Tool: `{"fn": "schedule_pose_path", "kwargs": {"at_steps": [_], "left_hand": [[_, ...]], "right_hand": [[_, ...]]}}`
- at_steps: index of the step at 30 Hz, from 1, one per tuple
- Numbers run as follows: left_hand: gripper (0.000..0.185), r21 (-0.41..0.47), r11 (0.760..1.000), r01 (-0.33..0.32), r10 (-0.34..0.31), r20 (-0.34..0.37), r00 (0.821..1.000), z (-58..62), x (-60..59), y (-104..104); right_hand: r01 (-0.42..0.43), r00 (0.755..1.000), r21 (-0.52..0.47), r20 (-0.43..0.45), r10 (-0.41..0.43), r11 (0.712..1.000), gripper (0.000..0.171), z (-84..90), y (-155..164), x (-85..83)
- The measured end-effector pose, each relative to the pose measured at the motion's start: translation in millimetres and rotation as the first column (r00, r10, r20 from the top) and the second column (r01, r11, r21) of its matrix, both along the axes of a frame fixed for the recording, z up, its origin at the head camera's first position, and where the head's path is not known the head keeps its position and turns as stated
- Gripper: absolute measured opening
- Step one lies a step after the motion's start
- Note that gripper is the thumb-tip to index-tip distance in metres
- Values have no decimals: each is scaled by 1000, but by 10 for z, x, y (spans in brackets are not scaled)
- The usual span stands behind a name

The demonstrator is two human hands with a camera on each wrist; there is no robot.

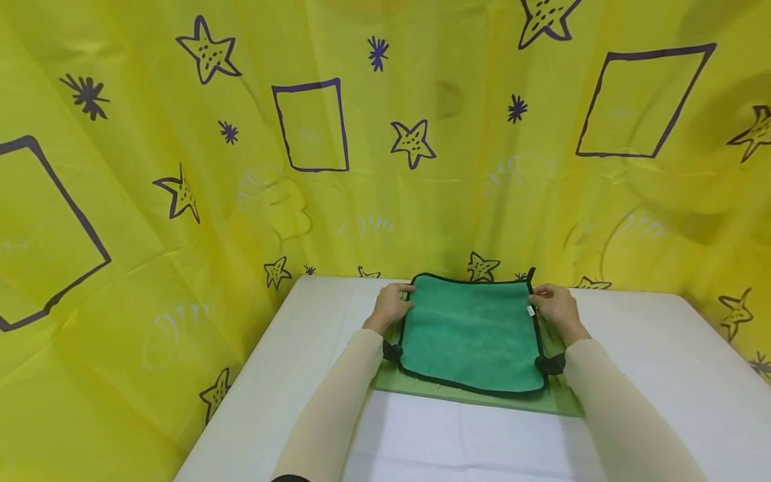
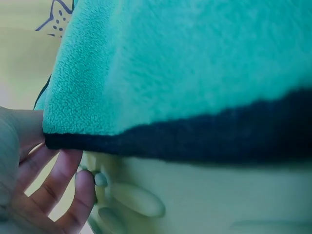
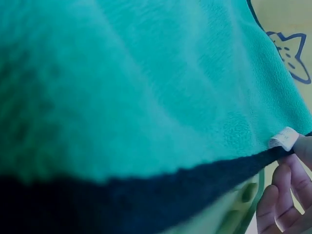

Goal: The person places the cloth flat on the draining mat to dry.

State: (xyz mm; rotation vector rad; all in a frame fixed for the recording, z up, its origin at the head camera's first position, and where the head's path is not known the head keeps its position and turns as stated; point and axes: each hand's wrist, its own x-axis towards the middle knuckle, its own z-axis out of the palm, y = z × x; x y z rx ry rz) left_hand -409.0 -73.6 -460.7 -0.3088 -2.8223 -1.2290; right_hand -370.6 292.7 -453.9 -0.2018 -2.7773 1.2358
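A green plush cloth [image 1: 472, 335] with black edging is spread between both hands, held up over a green mat or board. My left hand [image 1: 390, 306] pinches its left edge near the top corner. On the opposite side my right hand [image 1: 557, 309] pinches the right edge, close to a small white tag [image 3: 283, 139]. In the left wrist view the thumb is partly behind the cloth's edge, and the other fingers of the left hand [image 2: 48, 185] sit below the black trim. Loosely bent fingers of the right hand [image 3: 287, 190] show under the trim in the right wrist view.
The green mat or board [image 1: 476, 399] lies under the cloth on a white-covered table [image 1: 325, 335]. A yellow curtain [image 1: 373, 201] printed with stars and squares hangs behind the table and along its left side.
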Motion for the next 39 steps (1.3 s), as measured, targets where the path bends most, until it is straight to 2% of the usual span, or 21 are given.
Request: {"fn": "schedule_pose_path", "kwargs": {"at_steps": [5, 10, 17, 23, 27, 30, 36, 39], "left_hand": [[39, -22, 1000, 21, -20, 45, 999, 4, 1, -25], [40, -39, 999, 13, -10, 63, 998, 28, 9, -42], [42, -35, 999, 0, 2, 55, 998, 74, 27, -40], [43, -49, 999, -5, 8, 67, 998, 44, 18, -44], [46, -65, 997, 33, -29, 66, 997, 20, 19, -66], [48, -57, 994, 88, -84, 70, 994, 28, 32, -101], [55, -9, 987, 158, -157, 107, 982, 46, 79, -199], [50, -25, 983, 181, -179, 63, 982, 49, 110, -254]], "right_hand": [[-43, 999, 47, 19, 42, 998, 38, -57, 45, -28], [-76, 997, 65, 2, 76, 995, 38, -70, 57, -49], [-52, 999, 24, -12, 53, 998, 38, -15, 28, -31], [-61, 998, 23, 3, 61, 998, 40, -19, 11, -38], [-111, 993, 51, 48, 108, 993, 44, -43, 39, -48], [-151, 987, 61, 63, 148, 987, 48, -51, 61, -21], [-236, 969, -24, 76, 237, 972, 53, 2, 133, 87], [-278, 957, -55, 73, 282, 959, 54, 40, 211, 154]]}}
